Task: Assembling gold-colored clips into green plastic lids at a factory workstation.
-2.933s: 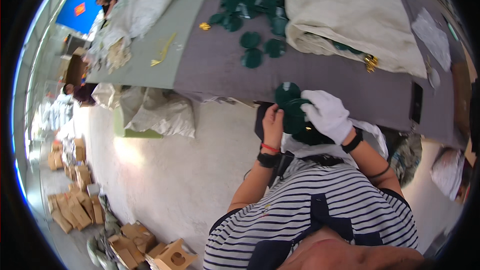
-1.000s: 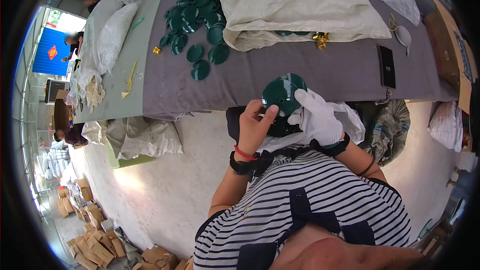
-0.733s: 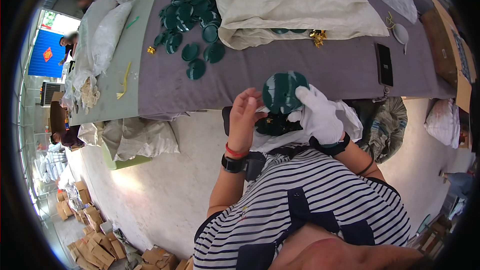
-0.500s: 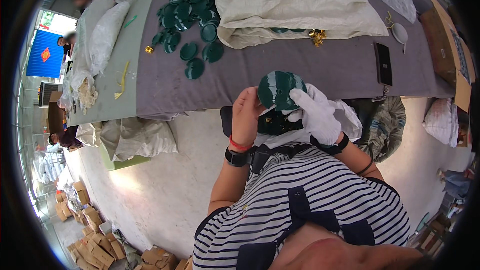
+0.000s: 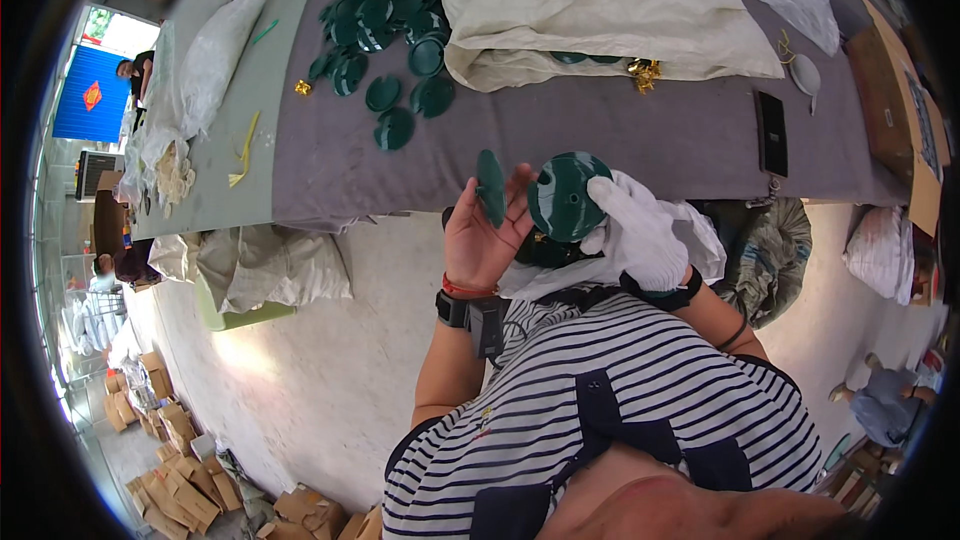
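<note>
My left hand (image 5: 485,240), bare with a red band and black strap at the wrist, is turned palm up. Between its thumb and fingers stands a dark green plastic disc (image 5: 490,190), seen nearly edge-on. In its white glove, my right hand (image 5: 638,230) grips another round green disc (image 5: 565,202), thumb across the face near a small central hole. The two discs are apart. Below them, in my lap, dark green pieces with a bit of gold (image 5: 543,250) show partly between my hands; the rest is hidden.
A pile of green discs (image 5: 385,15) lies on the grey cloth-covered table (image 5: 620,135). Behind is a cream sack (image 5: 600,10), with gold ribbon (image 5: 643,72) at its mouth. A phone (image 5: 770,133) and cardboard box (image 5: 893,110) are at the right. Plastic bags (image 5: 215,60) lie left.
My left hand has drawn left and turned palm up, carrying one disc away from the other. The right hand stays in nearly the same place with its disc.
</note>
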`<state>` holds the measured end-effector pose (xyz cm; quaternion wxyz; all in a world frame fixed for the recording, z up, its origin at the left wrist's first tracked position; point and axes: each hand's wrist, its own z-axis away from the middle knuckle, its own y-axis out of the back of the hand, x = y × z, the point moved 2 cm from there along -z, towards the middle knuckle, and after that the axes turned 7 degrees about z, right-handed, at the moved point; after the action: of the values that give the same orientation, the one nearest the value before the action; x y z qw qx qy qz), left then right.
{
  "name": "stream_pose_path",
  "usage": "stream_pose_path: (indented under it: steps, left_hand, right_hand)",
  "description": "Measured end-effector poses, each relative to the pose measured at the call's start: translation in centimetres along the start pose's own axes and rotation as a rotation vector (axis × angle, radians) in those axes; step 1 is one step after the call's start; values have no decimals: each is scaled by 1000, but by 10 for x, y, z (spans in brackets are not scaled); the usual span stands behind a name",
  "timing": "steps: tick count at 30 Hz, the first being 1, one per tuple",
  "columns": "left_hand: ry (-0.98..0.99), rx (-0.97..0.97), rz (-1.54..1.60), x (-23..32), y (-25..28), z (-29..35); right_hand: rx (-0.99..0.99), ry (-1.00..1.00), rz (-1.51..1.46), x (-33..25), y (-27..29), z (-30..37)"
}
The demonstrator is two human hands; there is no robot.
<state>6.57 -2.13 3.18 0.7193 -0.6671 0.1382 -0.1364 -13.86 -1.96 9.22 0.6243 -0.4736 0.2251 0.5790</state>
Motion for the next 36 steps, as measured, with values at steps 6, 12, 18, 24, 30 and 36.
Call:
stream_pose_path:
  steps: [6, 12, 18, 24, 30, 36]
  left_hand:
    - [-24, 5, -79, 1, -2, 3]
    - [-33, 173, -458, -5, -2, 15]
    - [-86, 371, -601, 2, 27, -10]
    - [-582, 323, -712, 117, 14, -63]
    - [-322, 212, -1353, 17, 21, -51]
    - [-153, 228, -643, -54, 43, -27]
  right_hand:
    - [93, 89, 109, 5, -1, -4]
    - [181, 156, 196, 19, 5, -16]
    - [423, 187, 137, 43, 49, -20]
    - [340, 141, 27, 49, 59, -13]
    - [-55, 120, -242, 36, 46, -13]
    - [-21, -19, 172, 41, 27, -37]
